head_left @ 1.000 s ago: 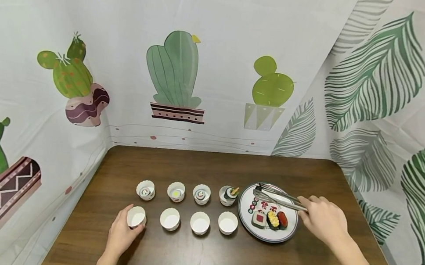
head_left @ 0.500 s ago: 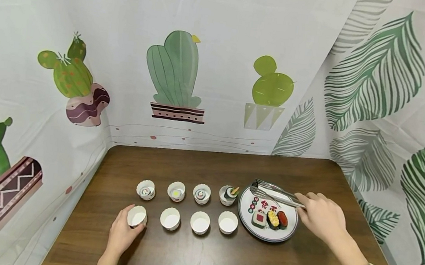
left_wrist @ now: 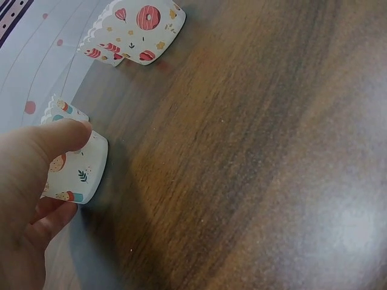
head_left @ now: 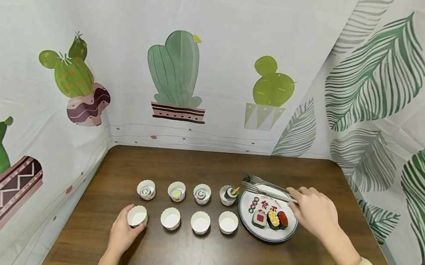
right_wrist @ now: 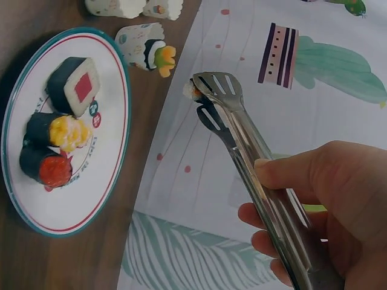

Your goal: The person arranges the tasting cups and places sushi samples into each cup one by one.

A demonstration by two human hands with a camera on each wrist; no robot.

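My left hand (head_left: 123, 231) holds a white paper baking cup (head_left: 137, 216) at the front left, thumb on one side and fingers on the other. My right hand (head_left: 315, 210) grips metal tongs (head_left: 269, 189) over the far left rim of the plate (head_left: 289, 237). A small sushi piece (right_wrist: 192, 92), dark with a pale end, sits between the tong tips and is mostly hidden by them. Three sushi pieces lie on the plate: one square with a red centre (right_wrist: 74, 86), one topped yellow (right_wrist: 68, 133) and one topped red (right_wrist: 55, 171).
Three bare cups, such as the middle one (head_left: 200, 222), continue the front row. Behind them, several cups hold sushi rolls; the rightmost roll (head_left: 232, 192) sticks out near the plate. A printed cloth (head_left: 229, 64) hangs behind the wooden table (head_left: 181, 257).
My right hand has carried the tongs and the sushi piece leftward and away from me, from over the plate to its far left rim. My left hand stays at its cup.
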